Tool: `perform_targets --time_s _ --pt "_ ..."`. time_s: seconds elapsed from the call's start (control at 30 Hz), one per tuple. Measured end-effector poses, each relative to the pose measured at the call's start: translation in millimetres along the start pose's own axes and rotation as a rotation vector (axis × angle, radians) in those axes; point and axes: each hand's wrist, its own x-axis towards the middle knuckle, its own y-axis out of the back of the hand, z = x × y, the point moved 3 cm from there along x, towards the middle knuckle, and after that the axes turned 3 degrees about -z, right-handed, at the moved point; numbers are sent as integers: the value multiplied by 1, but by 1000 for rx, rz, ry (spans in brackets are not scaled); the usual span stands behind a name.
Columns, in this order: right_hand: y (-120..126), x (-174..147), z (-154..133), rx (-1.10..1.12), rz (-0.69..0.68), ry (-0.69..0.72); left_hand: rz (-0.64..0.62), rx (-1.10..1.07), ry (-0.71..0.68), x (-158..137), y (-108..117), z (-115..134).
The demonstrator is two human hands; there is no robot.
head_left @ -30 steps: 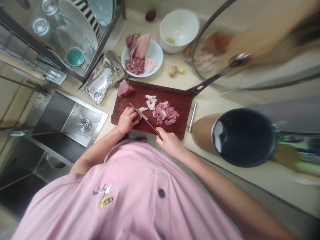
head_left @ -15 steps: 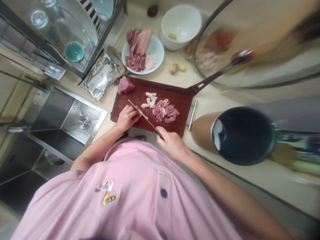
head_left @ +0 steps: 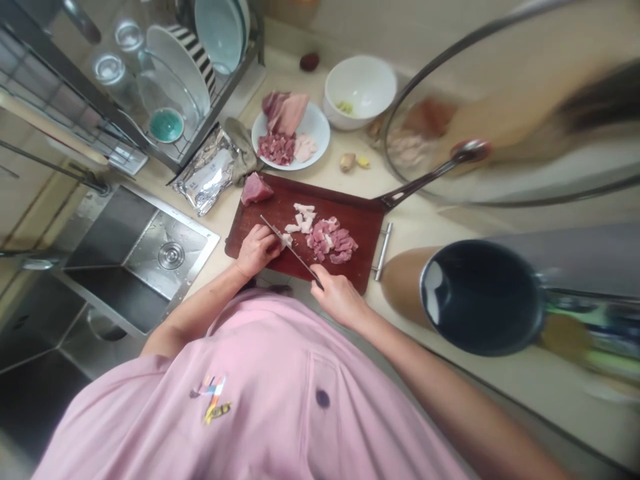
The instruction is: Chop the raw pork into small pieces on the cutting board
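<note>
- Two bare hands are over a reddish-brown cutting board, at its near edge.
- The right hand is closed around the dark handle of a knife, whose thin blade runs slantwise over the board, its tip pointing away and to the left.
- The left hand sits just left of the blade, fingers bent and drawn together; what lies under them is mostly hidden, so I cannot tell whether it grips anything.
- One small white piece lies against the blade, near the left fingertips.
- Several white strips lie around the board's middle, touching or just beside a pile of cut pink meat to their right.
- A larger chunk of meat rests alone in the far left corner, well apart from the pile.
- Beyond the board, a pale plate bears a slab of meat, diced red meat and whitish bits.
- A white bowl stands just right of the plate, with a little something pale green inside; ginger lies nearer, on the surface.
- A silvery packet lies left of the plate, near the sink.
- A dark pot stands to the right.
</note>
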Motion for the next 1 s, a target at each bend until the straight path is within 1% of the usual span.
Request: perform_targets --time_s 0.1,0.2,0.27,0.4,0.5,0.6,0.67,0.73,0.87,0.93,1.0 --pt "5 4 -2 2 10 3 20 -7 -19 1 1 2" --pt "14 14 -7 80 48 48 71 -42 -39 -1 4 3" --pt "18 12 -5 117 84 35 103 -79 -33 -3 5 3" --pt "14 -12 4 72 116 -13 70 -136 -44 -6 7 4" --pt "7 -31 7 45 95 13 49 -105 -74 -6 6 5" --pt "3 -39 8 51 51 40 64 -51 -77 -4 5 4" --pt "2 -35 7 49 16 29 58 -42 -66 -3 4 4" --pt "4 -23 3 32 -1 4 33 -49 -37 -1 4 4" --pt "10 7 -13 16 27 9 7 -62 18 3 8 4" --pt "10 11 -15 33 35 24 12 -53 30 4 9 3" --pt "8 6 -10 50 20 23 18 -36 43 3 9 2"
